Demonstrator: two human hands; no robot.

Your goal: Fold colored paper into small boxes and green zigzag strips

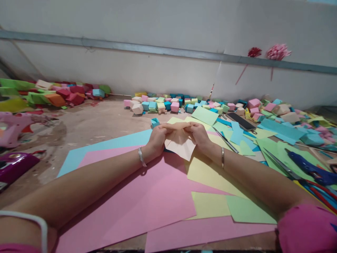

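Two hands, one workpiece: left hand (157, 141) and right hand (199, 136) both pinched the upper edge of one cream paper (181, 146), creased, lower part hanging free, held above the sheet stack mid-bench. One bracelet per wrist: left bracelet (142, 157), right bracelet (222, 157). One teal open box (155, 122) sat just beyond the left hand; couldn't tell if touching. Under the forearms, toward the bench (113, 121) front edge: at least two pink sheets (147, 196), one light blue sheet (86, 153) poking out left, at least two yellow sheets (210, 207), one green sheet (249, 209) near the front right. Forearms blocked parts of these. Right side: one phone (242, 121), one slim pointed tool (226, 140), type unclear, one pair of scissors (284, 167), one blue tool (312, 168) beside it, all among paper scraps. Left side: one pink glue gun (13, 128), one purple device (17, 167), both cut off by the view. Back edge: paper cubes (175, 106), too many and overlapped to count. Two paper flowers (277, 52) on the wall rail (158, 50).
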